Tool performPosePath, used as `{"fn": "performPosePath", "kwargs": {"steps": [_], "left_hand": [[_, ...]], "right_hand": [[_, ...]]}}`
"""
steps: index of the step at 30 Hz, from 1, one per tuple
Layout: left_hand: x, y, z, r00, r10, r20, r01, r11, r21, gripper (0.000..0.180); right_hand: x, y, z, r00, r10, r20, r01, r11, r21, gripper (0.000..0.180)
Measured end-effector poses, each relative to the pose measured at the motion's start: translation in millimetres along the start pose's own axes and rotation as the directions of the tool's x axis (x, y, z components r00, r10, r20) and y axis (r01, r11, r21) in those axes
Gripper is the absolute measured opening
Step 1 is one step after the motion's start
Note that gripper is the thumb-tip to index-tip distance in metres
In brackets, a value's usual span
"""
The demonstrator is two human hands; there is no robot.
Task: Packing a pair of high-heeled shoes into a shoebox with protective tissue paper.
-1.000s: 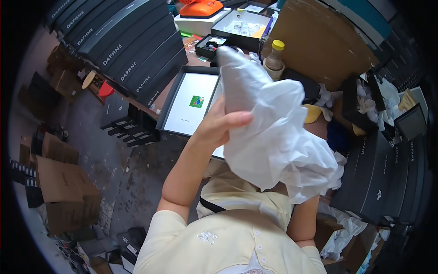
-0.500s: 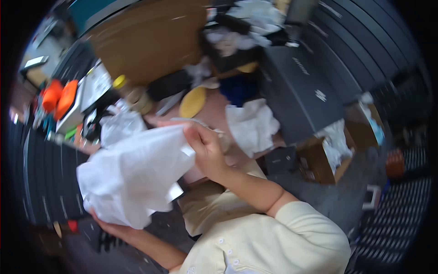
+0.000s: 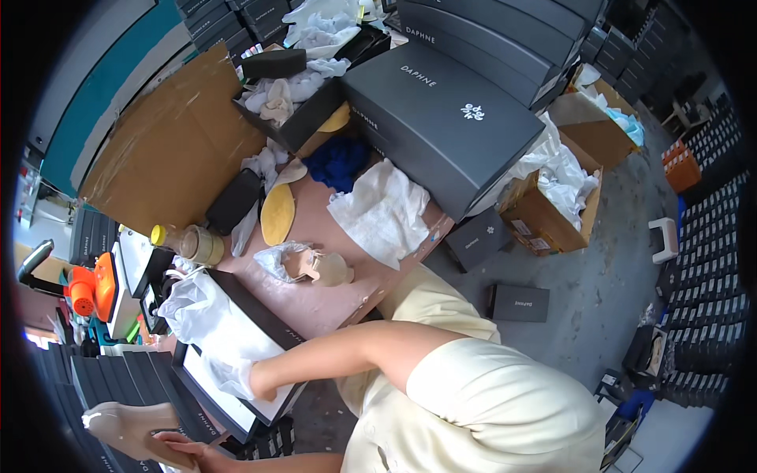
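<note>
Your right hand point(image 3: 254, 384) is reaching down into the open black shoebox point(image 3: 272, 329) at the near left edge of the desk point(image 3: 331, 303), its fingers closing on the white tissue paper point(image 3: 211, 327) that is lining the box; the paper is bunching up over the fingers, so you are only showing the wrist and back of the hand. Your left hand point(image 3: 183, 451) is sitting at the lower left edge of the view, gripping a beige high-heeled shoe point(image 3: 130, 426) from beneath, with the shoe lying on its side above the stacked dark boxes beside the desk.

Just beyond the shoebox, a second beige shoe point(image 3: 325, 268) is resting on the pink desk top, partly sitting on a crumpled clear plastic bag point(image 3: 277, 258). To the left of it, a roll of tape point(image 3: 199, 244) with a yellow cap next to it is standing near the desk's edge. Farther along, a yellow insole point(image 3: 277, 213) is lying flat, and a loose sheet of white paper point(image 3: 382, 209) is spreading against a large dark grey shoebox point(image 3: 441, 126). A blue cloth point(image 3: 337, 162) is sitting between the insole and that box. A big sheet of brown cardboard point(image 3: 169, 150) is leaning behind the desk, and an orange tool point(image 3: 93, 288) is lying at the far left. On the floor to your right, a brown carton point(image 3: 552, 209) stuffed with white paper is standing well apart from the hands.
</note>
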State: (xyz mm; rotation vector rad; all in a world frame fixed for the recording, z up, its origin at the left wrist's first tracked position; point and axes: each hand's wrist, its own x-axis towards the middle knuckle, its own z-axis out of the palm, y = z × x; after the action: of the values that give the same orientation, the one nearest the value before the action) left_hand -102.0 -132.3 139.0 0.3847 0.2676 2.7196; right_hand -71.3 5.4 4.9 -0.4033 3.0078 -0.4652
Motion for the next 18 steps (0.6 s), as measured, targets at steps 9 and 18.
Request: {"fn": "performPosePath", "kwargs": {"steps": [9, 18], "left_hand": [[-12, -43, -51, 0.901, -0.423, 0.100, 0.313, 0.790, 0.527, 0.077], [-36, -103, -50, 0.847, -0.524, 0.096, -0.390, -0.489, 0.780, 0.061]], "right_hand": [[-241, -6, -106, 0.734, 0.433, -0.523, 0.397, 0.350, 0.848, 0.073], [-260, -32, -74, 0.577, 0.630, -0.520, -0.001, 0.637, 0.771, 0.036]]}}
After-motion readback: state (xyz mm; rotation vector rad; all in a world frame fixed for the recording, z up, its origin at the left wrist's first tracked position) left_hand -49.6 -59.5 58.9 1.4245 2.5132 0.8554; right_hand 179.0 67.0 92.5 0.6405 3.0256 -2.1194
